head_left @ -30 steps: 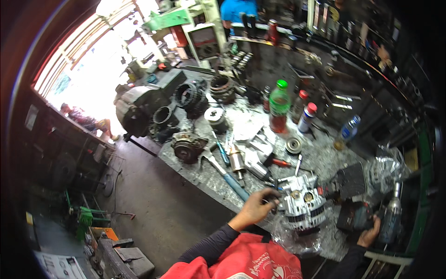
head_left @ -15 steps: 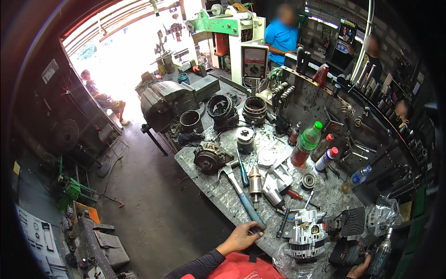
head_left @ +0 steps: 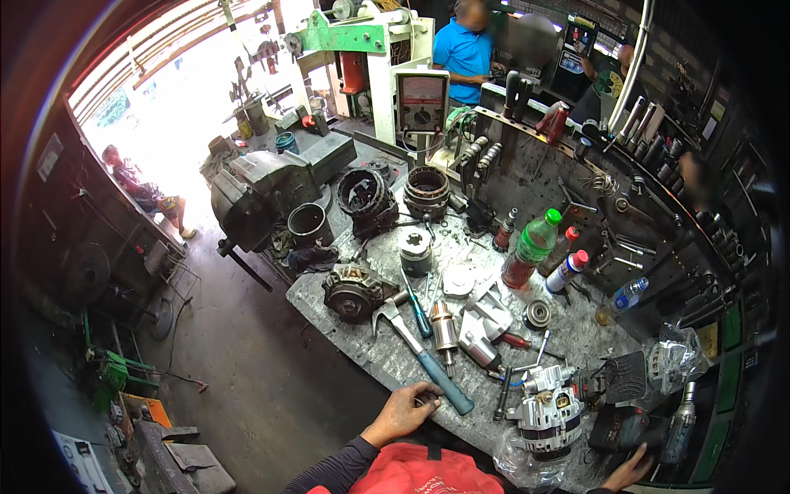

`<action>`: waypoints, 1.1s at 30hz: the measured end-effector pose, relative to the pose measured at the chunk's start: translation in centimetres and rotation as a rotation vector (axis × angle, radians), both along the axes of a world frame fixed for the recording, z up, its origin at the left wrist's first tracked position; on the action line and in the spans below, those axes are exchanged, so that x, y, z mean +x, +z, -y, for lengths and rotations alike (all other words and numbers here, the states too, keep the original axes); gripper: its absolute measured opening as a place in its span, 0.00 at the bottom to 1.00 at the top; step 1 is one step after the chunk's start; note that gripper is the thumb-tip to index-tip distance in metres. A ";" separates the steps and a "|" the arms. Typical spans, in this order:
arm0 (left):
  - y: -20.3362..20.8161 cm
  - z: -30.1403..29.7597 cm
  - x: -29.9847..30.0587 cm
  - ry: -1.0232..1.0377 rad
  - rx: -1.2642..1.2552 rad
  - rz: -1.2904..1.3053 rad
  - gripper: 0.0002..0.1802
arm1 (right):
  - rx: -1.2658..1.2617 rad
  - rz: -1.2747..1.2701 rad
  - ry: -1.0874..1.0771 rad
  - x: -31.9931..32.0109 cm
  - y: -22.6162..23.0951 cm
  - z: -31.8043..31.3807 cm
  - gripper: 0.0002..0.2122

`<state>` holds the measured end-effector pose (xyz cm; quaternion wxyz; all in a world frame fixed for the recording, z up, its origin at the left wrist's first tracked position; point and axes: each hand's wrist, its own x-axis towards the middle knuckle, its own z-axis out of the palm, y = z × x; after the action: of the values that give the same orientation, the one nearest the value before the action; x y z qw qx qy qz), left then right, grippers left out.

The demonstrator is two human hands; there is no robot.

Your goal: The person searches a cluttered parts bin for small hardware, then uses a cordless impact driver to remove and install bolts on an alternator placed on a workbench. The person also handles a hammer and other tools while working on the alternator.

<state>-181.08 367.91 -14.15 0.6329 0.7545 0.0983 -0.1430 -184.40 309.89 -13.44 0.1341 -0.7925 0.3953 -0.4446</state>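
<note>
My left hand (head_left: 401,415) rests at the near edge of the metal workbench (head_left: 527,325), its fingers curled beside the blue handle of a claw hammer (head_left: 434,372). Whatever may lie inside those fingers is hidden. At the lower right my right hand (head_left: 629,469) has its fingers stretched out, just below a dark cordless power tool (head_left: 619,428). Between the hands sits a silver alternator (head_left: 550,418) on clear plastic wrap (head_left: 527,468). A teal-handled screwdriver (head_left: 420,317), an armature (head_left: 444,331) and a grey metal housing (head_left: 479,339) lie past the hammer.
A dirty alternator (head_left: 354,295) and a stator ring (head_left: 426,191) stand farther back. Bottles, one with a green cap (head_left: 533,247), line the right side below a tool rack (head_left: 568,148). A person in blue (head_left: 462,56) stands beyond; another sits by the doorway (head_left: 148,193).
The view has swung, so most of the bench appears farther left. My left hand has shifted left from the end of the hammer handle. My right hand's fingers have straightened beside the power tool.
</note>
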 end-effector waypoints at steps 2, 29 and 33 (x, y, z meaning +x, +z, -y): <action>0.0 -0.5 0.4 0.008 0.021 0.012 0.15 | -0.221 -0.068 0.006 -1.4 -0.2 -3.5 0.26; -0.1 -19.9 0.9 -0.003 -0.014 0.081 0.17 | 0.319 -0.405 1.642 7.3 7.0 -50.8 0.06; -0.5 -30.9 1.0 0.031 0.085 0.042 0.17 | 0.481 -0.558 1.788 9.0 6.6 -61.7 0.09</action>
<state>-180.09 398.85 -14.63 0.6042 0.7821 0.1028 -0.1131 -175.43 371.55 -6.79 0.4829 -0.8291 -0.2557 0.1185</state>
